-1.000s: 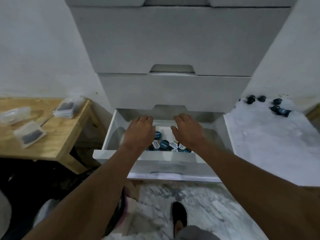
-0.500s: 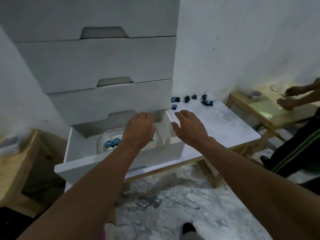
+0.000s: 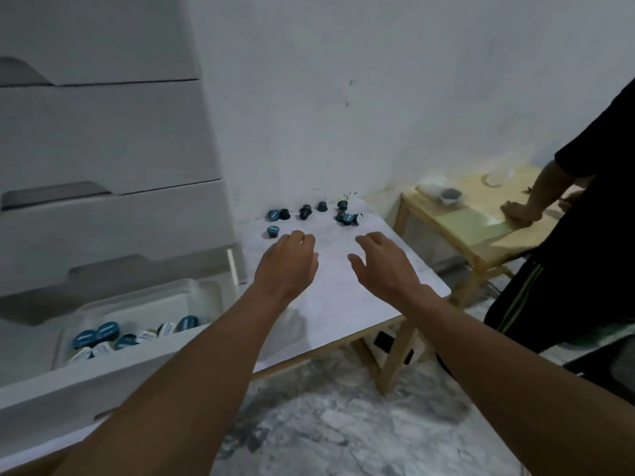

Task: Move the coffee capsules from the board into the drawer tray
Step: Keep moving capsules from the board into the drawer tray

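Hovering above the board point(image 3: 343, 304), my left grip point(image 3: 287, 266) and right grip point(image 3: 381, 266) hang loose and empty, forearms outstretched. Coffee capsules point(image 3: 304, 211) lie just beyond; others sit in the drawer tray point(image 3: 144, 297).

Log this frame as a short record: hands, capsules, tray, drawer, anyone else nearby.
left hand: over the board, loosely curled, holding nothing, just short of the nearest capsule
right hand: over the board, fingers relaxed, empty
board capsules: scattered along the far edge by the wall
drawer tray: inside the open drawer, holds stored capsules
second person: at right, hands on a wooden table
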The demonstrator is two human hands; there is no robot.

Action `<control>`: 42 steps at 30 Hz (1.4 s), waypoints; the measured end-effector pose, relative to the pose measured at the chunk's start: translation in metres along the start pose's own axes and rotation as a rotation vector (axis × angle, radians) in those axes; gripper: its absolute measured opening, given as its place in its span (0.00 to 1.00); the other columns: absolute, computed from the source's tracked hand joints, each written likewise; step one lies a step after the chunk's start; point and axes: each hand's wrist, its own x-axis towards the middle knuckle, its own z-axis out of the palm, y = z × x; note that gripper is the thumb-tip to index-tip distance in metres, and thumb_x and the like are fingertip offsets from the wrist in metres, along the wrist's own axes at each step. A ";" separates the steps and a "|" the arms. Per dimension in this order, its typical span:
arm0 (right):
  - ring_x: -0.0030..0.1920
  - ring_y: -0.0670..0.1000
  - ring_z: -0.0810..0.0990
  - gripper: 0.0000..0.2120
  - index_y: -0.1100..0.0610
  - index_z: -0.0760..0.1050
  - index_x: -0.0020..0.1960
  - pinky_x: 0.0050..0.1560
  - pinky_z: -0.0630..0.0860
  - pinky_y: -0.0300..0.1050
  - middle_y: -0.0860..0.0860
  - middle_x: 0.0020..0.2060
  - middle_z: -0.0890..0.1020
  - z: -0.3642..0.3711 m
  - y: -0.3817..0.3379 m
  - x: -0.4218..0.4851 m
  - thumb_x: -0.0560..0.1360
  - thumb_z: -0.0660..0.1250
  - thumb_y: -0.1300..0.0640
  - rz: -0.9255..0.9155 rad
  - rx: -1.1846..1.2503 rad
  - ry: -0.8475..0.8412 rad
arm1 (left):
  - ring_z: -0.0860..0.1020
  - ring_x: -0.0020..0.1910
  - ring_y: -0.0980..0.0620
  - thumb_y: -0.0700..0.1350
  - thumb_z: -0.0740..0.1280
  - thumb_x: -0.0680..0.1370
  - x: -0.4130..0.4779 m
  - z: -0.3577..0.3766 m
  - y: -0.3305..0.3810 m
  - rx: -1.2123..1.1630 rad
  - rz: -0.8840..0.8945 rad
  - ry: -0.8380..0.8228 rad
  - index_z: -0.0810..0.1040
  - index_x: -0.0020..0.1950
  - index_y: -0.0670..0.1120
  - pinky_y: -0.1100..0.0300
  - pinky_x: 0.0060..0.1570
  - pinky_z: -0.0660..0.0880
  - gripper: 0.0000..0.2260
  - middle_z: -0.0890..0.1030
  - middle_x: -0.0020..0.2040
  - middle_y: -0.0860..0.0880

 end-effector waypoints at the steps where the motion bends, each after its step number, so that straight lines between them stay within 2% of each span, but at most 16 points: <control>1: 0.56 0.60 0.76 0.16 0.62 0.73 0.59 0.53 0.74 0.52 0.58 0.57 0.76 -0.001 0.018 0.007 0.78 0.60 0.51 0.004 0.003 -0.017 | 0.76 0.46 0.44 0.45 0.60 0.78 0.011 0.009 0.011 -0.007 -0.012 -0.005 0.74 0.52 0.41 0.53 0.40 0.72 0.09 0.78 0.50 0.43; 7: 0.56 0.61 0.76 0.16 0.63 0.72 0.60 0.54 0.73 0.52 0.59 0.58 0.77 -0.014 0.105 0.054 0.78 0.61 0.53 -0.020 0.017 -0.089 | 0.75 0.47 0.44 0.45 0.60 0.79 0.075 0.048 0.059 -0.031 -0.095 -0.033 0.74 0.55 0.41 0.54 0.41 0.72 0.10 0.77 0.51 0.43; 13: 0.56 0.60 0.76 0.18 0.62 0.71 0.63 0.54 0.74 0.53 0.58 0.59 0.75 -0.006 0.156 0.102 0.78 0.61 0.52 -0.028 0.056 -0.135 | 0.76 0.47 0.44 0.44 0.61 0.78 0.128 0.082 0.073 -0.028 -0.128 -0.094 0.75 0.56 0.40 0.54 0.41 0.73 0.10 0.78 0.51 0.42; 23: 0.60 0.58 0.74 0.20 0.59 0.68 0.66 0.57 0.73 0.51 0.57 0.63 0.74 0.053 0.196 0.213 0.78 0.62 0.52 -0.016 0.078 -0.204 | 0.76 0.51 0.45 0.44 0.60 0.79 0.235 0.165 0.034 -0.015 -0.155 -0.218 0.73 0.58 0.42 0.55 0.43 0.73 0.10 0.76 0.54 0.44; 28: 0.63 0.56 0.73 0.23 0.57 0.65 0.70 0.61 0.71 0.50 0.56 0.66 0.72 0.093 0.208 0.267 0.77 0.63 0.51 0.017 0.087 -0.324 | 0.75 0.53 0.45 0.45 0.60 0.78 0.282 0.216 0.012 -0.056 -0.169 -0.347 0.72 0.60 0.43 0.54 0.46 0.73 0.12 0.75 0.56 0.45; 37: 0.63 0.54 0.72 0.22 0.56 0.66 0.69 0.62 0.69 0.45 0.54 0.66 0.72 0.158 0.219 0.320 0.77 0.64 0.53 0.120 0.161 -0.476 | 0.75 0.53 0.46 0.45 0.66 0.75 0.323 0.284 -0.018 -0.081 -0.111 -0.526 0.71 0.63 0.46 0.54 0.47 0.75 0.17 0.73 0.58 0.46; 42: 0.60 0.56 0.73 0.22 0.58 0.68 0.67 0.61 0.70 0.48 0.56 0.63 0.74 0.181 0.227 0.334 0.76 0.65 0.53 0.104 0.172 -0.489 | 0.75 0.54 0.45 0.47 0.68 0.74 0.333 0.303 -0.026 -0.104 -0.116 -0.592 0.68 0.66 0.47 0.54 0.48 0.74 0.21 0.70 0.61 0.46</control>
